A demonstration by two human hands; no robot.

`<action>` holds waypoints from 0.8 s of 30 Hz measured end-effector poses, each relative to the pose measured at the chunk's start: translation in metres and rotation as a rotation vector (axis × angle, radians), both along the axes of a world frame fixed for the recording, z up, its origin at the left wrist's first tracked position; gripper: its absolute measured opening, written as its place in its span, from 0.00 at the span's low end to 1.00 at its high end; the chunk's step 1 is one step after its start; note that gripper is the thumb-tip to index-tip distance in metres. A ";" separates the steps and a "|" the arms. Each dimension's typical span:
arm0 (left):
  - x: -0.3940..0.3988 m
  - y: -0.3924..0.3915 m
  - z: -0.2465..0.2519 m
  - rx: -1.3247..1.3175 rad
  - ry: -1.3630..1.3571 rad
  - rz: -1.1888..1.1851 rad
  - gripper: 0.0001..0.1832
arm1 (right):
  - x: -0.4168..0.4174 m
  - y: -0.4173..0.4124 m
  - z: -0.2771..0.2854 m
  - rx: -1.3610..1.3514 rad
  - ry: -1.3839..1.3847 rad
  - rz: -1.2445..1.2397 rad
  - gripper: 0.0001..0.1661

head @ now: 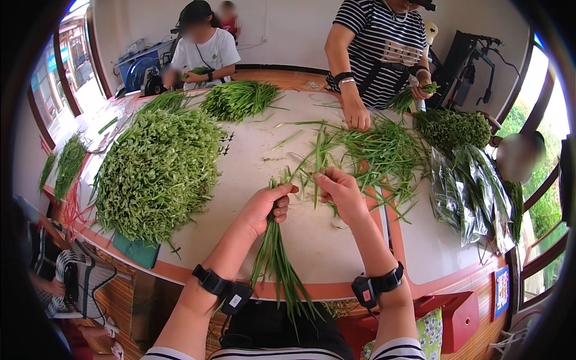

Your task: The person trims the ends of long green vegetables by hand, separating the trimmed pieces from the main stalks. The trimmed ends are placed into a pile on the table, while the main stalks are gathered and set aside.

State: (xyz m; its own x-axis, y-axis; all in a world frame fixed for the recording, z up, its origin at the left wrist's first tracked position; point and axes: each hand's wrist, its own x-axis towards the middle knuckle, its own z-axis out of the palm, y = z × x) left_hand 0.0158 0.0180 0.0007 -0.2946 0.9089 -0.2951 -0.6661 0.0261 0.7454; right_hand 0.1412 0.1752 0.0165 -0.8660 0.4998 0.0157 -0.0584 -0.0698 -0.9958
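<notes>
My left hand (265, 207) is closed around a bunch of garlic chives (278, 256). The pale cut ends stick up above the fist, and the long green leaves hang over the table edge towards my lap. To its right, my right hand (339, 191) pinches a green chive stalk (318, 150) between thumb and fingers, a little apart from the bunch. Just beyond that hand lies a loose, tangled heap of chives (387, 146). Left of my left forearm rises a large stack of bunched chives (157, 175), its pale ends facing me.
Another bundle pile (243, 100) lies at the table's (310, 252) far side. Bagged chives (472, 198) and a dark-green pile (452, 128) sit on the right. Two people across the table handle chives; one's hand (357, 114) touches the loose heap. A green box (135, 249) lies by the front edge.
</notes>
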 end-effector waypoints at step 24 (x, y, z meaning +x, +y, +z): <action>-0.004 -0.003 0.002 0.010 0.043 0.089 0.14 | 0.010 -0.032 0.007 0.401 -0.097 0.176 0.16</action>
